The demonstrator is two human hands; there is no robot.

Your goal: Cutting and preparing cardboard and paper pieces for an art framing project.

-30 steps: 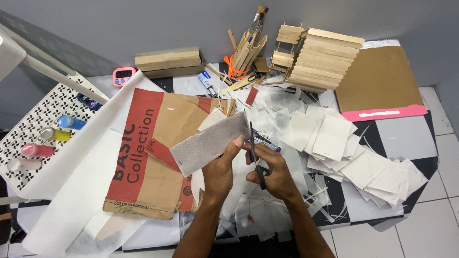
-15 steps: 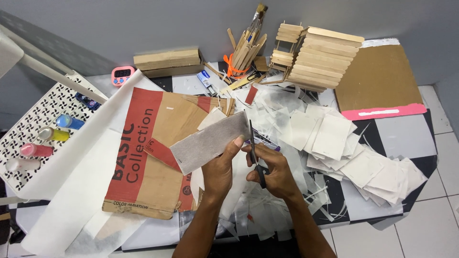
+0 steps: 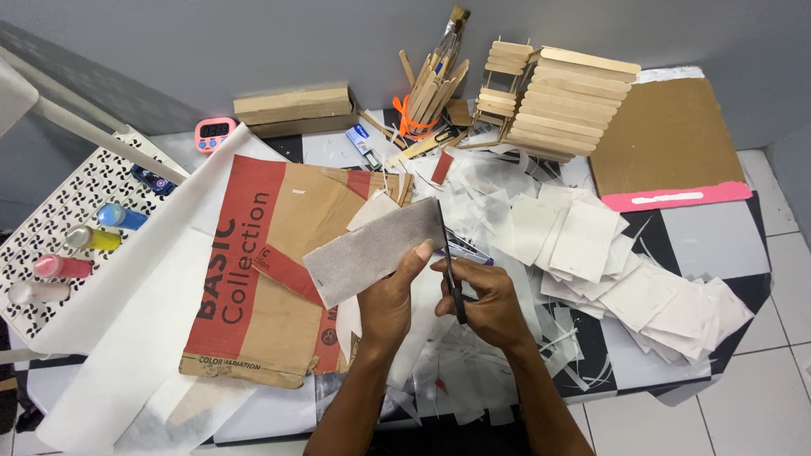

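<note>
Fingers (image 3: 420, 253) of left hand (image 3: 390, 300) pinching grey paper strip (image 3: 372, 252) above counter's middle; right hand (image 3: 486, 300) closed round scissors (image 3: 449, 262), blades at strip's right edge. Beneath, red-and-brown cardboard (image 3: 279, 279); rightward, cut white squares (image 3: 591, 245) spreading toward counter's (image 3: 718, 232) right edge.

The worktop (image 3: 718, 241) has a black-and-white checked top and stands on a white tiled floor (image 3: 781, 384). A flattened brown and red cardboard box (image 3: 270, 279) and a long white sheet (image 3: 127, 338) lie on its left part, with a spread of white paper squares (image 3: 608, 262) and thin trimmings on the right. At the back lie a wooden block (image 3: 293, 108), a pink timer (image 3: 214, 133), a stick model (image 3: 562, 101) and a brown board (image 3: 667, 139).
</note>
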